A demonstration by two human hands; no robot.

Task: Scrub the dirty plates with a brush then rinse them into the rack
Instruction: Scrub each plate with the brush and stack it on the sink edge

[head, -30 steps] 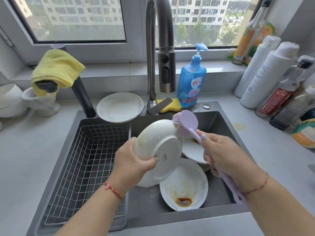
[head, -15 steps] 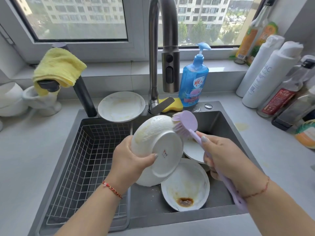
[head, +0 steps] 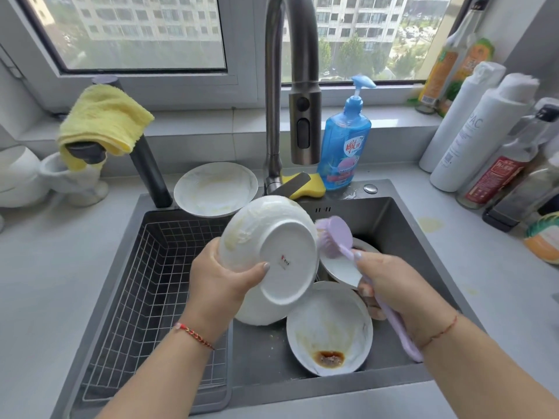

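Plate (head: 272, 252) is gripped by the rim in the left hand (head: 223, 285) and tilted underside-up over the sink (head: 402, 225), likely so the brush (head: 335, 237), clasped by its handle in the right hand (head: 396, 291), reaches its edge; wire rack (head: 145, 276) sits left.

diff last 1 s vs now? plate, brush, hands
Small change only: the brush head slid down the right edge of the held plate, which tilted slightly. The left hand keeps gripping the plate and the right hand the brush handle. The sauce-stained plate in the sink and the wire rack are unchanged.
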